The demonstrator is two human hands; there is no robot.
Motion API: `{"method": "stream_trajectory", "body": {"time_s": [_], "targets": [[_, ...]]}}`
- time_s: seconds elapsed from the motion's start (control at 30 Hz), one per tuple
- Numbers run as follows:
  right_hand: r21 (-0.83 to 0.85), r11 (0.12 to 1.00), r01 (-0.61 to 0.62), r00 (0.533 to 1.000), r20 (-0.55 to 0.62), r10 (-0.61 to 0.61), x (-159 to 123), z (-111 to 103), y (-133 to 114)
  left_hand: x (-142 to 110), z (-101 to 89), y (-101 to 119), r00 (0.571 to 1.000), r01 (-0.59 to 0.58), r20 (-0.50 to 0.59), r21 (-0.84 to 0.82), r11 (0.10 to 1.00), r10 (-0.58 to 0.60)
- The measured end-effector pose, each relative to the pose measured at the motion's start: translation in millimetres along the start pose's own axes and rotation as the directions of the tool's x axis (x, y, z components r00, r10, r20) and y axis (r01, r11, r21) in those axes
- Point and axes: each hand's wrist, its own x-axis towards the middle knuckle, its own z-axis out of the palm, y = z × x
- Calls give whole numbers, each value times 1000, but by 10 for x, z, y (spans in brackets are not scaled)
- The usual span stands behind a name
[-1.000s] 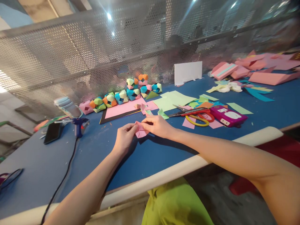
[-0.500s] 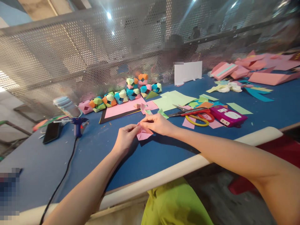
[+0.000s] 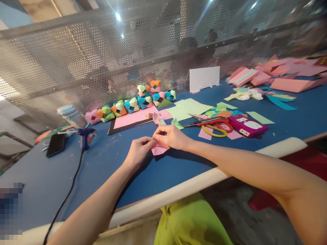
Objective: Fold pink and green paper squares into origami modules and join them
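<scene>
A piece of folded pink paper (image 3: 160, 149) is pinched between my two hands, just above the blue table (image 3: 102, 177). My left hand (image 3: 139, 151) grips its upper left corner with thumb and forefinger. From the other side, my right hand (image 3: 172, 136) closes on the top of the same piece, and its fingers hide part of the folds. Small folded bits of pink and green paper (image 3: 177, 123) lie just beyond my right hand. Right of them rest scissors with red handles (image 3: 227, 123) and scissors with a yellow handle (image 3: 214, 132).
Several multicoloured folded paper balls (image 3: 131, 105) line the mesh partition (image 3: 102, 58). A hot glue gun (image 3: 84, 137), a phone (image 3: 56, 144) and a bottle (image 3: 71, 114) are at left. Green sheets (image 3: 189, 108), a purple box (image 3: 247, 126) and pink folded paper (image 3: 293, 85) occupy the right.
The pink paper has turned slightly and shifted a little to the right between my fingers. My fingertips have drawn closer together at its top edge.
</scene>
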Motion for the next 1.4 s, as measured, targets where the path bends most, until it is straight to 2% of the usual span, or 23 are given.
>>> {"method": "stream_trajectory", "body": {"time_s": [0.13, 0.33, 0.53, 0.77, 0.87, 1.0, 1.2, 1.4], "targets": [[10, 1000, 1, 1000, 8, -1, 0, -10, -18, 1, 12, 3, 1000, 5, -19, -30, 1000, -5], [15, 999, -28, 999, 15, 28, 26, -18, 28, 36, -1, -56, 994, 17, -106, -122, 992, -30], [-77, 997, 7, 1000, -30, -10, 18, 9, 66, 21, 28, -40, 998, 32, -46, -131, 991, -39], [-112, 990, 88, 994, -51, -94, 7, 6, 74, 15, 53, -5, 999, 47, 8, -265, 963, -46], [-57, 995, 87, 994, -56, -90, 6, 16, 81, 22, 33, -32, 999, 28, -13, -227, 973, -32], [46, 999, 24, 999, -26, -23, 20, 21, 84, 23, -1, -56, 998, -4, -67, -123, 992, -5], [123, 992, -27, 999, 44, 21, 50, -6, 95, 9, -18, -26, 996, -54, -73, 11, 999, 54], [134, 990, -53, 997, 61, 45, 52, -9, 102, 10, -30, -73, 997, -49, -56, -4, 999, 49]]}}
